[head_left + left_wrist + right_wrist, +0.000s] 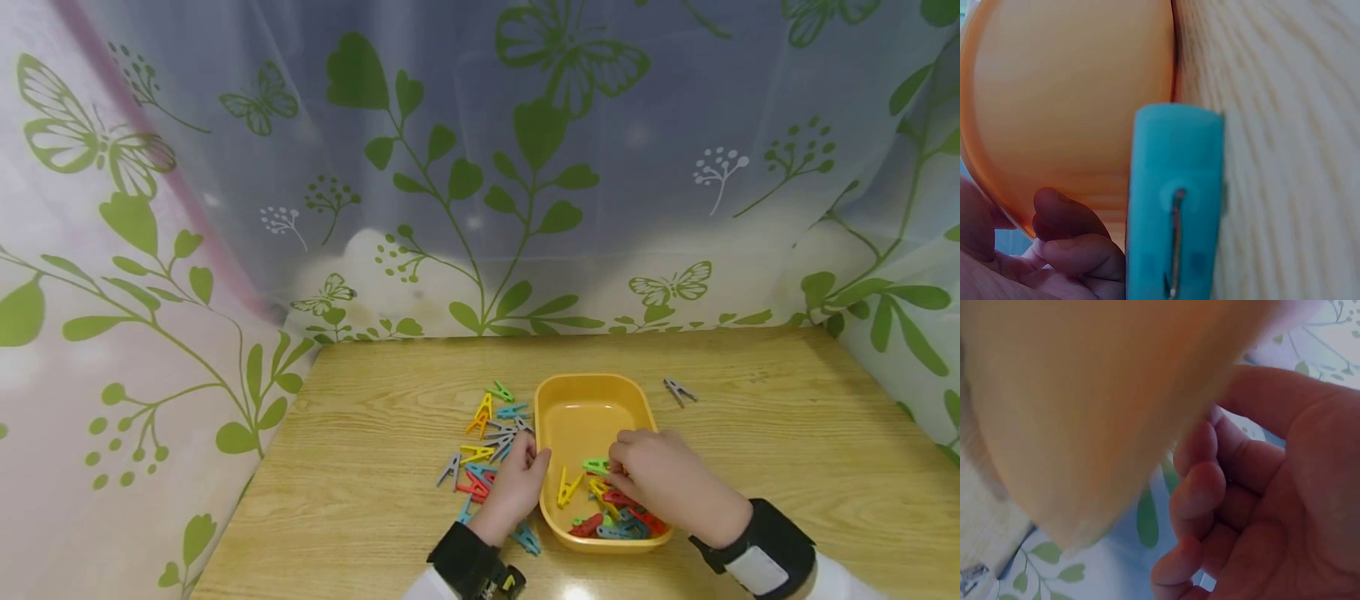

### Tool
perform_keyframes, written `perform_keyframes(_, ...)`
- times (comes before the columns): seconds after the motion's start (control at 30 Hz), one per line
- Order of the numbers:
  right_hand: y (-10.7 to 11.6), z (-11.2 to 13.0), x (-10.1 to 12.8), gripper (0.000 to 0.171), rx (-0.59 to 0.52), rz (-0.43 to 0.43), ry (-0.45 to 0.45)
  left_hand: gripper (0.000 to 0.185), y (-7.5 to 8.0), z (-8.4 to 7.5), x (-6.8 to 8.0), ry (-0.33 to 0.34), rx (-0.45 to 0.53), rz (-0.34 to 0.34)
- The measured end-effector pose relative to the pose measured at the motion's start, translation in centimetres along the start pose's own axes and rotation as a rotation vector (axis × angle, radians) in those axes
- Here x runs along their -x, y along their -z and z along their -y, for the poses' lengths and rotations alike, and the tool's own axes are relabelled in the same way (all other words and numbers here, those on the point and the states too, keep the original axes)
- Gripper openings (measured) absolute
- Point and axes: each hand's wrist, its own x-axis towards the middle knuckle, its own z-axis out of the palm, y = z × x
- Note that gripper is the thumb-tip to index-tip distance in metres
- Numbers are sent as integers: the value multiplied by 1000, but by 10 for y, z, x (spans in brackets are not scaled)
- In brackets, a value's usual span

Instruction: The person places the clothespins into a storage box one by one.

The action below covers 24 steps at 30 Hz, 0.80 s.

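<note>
A yellow plastic basin (592,408) stands on the table with several coloured clothespins (618,521) heaped at its near end. My left hand (515,483) grips its left rim; in the left wrist view, curled fingers (1079,240) lie against the outer wall. A teal clothespin (1175,200) lies beside them, close to the camera. My right hand (675,479) reaches over the right rim with curled fingers, fingertips down by a green clothespin (596,466) and yellow and red ones. In the right wrist view the basin wall hides the thumb and index tips, so whether they pinch anything is unclear.
Several clothespins in grey (450,471), yellow (477,453), red, blue and green lie scattered left of the basin. One grey clothespin (679,391) lies apart at the right. A leaf-patterned curtain (480,250) borders the wooden table (360,467) at the back and sides.
</note>
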Motion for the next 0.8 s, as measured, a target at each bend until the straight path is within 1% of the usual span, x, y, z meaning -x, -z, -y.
perform_keyframes(0.13,-4,7,0,25,-17,40,8,19,0,2,-1,5,-8,10)
perform_keyframes(0.3,-10,8,1,24,-35,66,2,19,0,2,-1,6,-8,18)
perform_keyframes(0.57,-12,10,3,24,-45,74,-2,19,0,2,-2,6,-13,17)
perform_keyframes(0.7,-10,12,2,24,-52,92,-26,19,0,1,-1,14,-10,9)
perform_keyframes(0.8,-10,12,2,24,-49,99,-37,20,0,0,0,7,-4,5)
